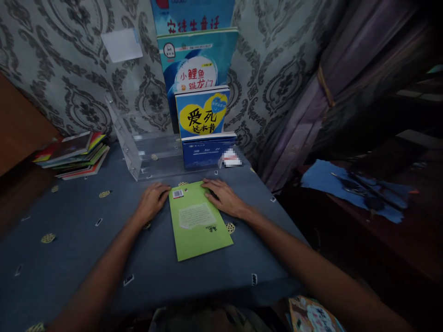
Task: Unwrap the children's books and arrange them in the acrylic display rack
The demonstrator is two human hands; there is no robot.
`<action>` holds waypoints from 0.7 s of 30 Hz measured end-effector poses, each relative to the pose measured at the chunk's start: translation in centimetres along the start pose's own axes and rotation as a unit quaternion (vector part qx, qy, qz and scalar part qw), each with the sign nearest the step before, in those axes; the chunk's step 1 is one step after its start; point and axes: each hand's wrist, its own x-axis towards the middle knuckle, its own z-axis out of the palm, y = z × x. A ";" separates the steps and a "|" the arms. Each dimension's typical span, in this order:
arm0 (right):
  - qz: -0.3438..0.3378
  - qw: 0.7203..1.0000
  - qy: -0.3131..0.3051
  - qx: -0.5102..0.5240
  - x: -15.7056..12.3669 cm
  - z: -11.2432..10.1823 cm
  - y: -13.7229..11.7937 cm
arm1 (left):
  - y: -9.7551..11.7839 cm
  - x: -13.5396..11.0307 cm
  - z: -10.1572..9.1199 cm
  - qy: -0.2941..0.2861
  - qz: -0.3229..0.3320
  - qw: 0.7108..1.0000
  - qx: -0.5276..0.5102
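Note:
A lime-green book [197, 240] lies on the tablecloth in front of me, its barcode and text panel facing up and the barcode end away from me. My left hand [153, 201] is closed at its far left corner, fingertips at the edge. At the far right corner, my right hand [224, 198] grips the book, thumb over the cover and fingers along the edge. Just beyond stands a clear tiered rack [124, 138] with upright books, among them a blue book with a yellow heart [202, 115] and a dark blue booklet [207, 154] in front.
A stack of thin books [78, 154] sits at the back left. The dark patterned tablecloth [79, 253] covers the table. To the right, a blue cloth [353, 189] with dark tools lies on another surface. More books [314, 316] are low at the front right.

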 end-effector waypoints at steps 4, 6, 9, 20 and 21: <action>-0.005 1.000 -0.001 0.003 0.0 -0.2 0.1 | -0.2 0.0 -0.1 -0.017 0.031 0.999 0.023; -0.004 1.000 -0.004 0.002 0.0 -0.2 0.2 | -0.3 -0.1 -0.2 -0.028 0.044 0.998 0.043; 0.000 1.000 -0.005 0.000 0.0 -0.2 0.2 | -0.4 -0.1 -0.4 -0.046 0.052 0.994 0.083; 0.000 1.000 0.001 0.004 0.1 0.3 0.3 | 3.1 -0.4 -4.4 -0.177 0.305 0.899 0.260; 0.001 1.000 0.001 0.003 0.1 0.3 0.2 | 3.4 -0.6 -4.4 -0.178 0.331 0.889 0.262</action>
